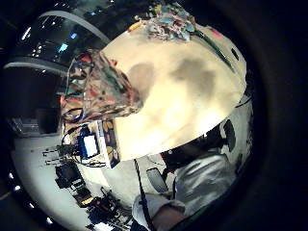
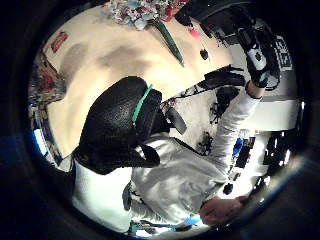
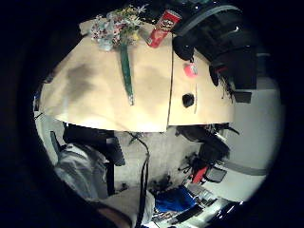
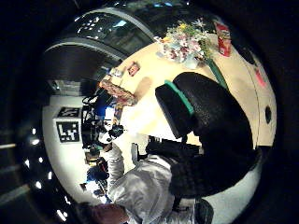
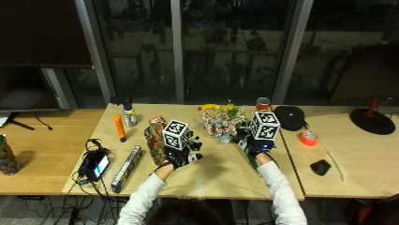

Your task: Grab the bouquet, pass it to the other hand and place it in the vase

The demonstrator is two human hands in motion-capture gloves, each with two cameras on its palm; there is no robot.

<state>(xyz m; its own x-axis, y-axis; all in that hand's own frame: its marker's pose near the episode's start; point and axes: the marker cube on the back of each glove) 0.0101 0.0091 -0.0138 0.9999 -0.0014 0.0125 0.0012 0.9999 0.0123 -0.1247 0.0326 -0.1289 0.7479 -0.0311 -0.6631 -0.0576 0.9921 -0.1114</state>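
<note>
While bouquet [image 5: 222,123] lies flat on table [image 5: 212,176], blooms twd far edge and green stem wrap [image 3: 126,71] running back twd the person, pickup is not yet made. Item 1, bouquet: mixed pale/yellow flowers, centre-far of tabletop, red can [image 5: 263,103] just beside blooms. Item 2, vase [image 5: 155,136]: patterned, upright, left of bouquet, apart from it. Step in hand, by judgement: reach and take bouquet. To do well: close on stem wrap not blooms, roughly mid-wrap, leaving bare stem for other hand at handover; lift level so heads don't drag can. Right hand [image 5: 257,143]: raised over stem end, palm down, near but not touching as far as seen; holds nothing; finger spread cannot tell. Left hand [image 5: 180,157]: hovers above bare table near vase, palm down, holds nothing; fingers cannot tell. Misc: black cap [image 5: 290,117], orange tape roll [image 5: 308,138], orange tube [image 5: 118,127], spray bottle [image 5: 128,114].
</note>
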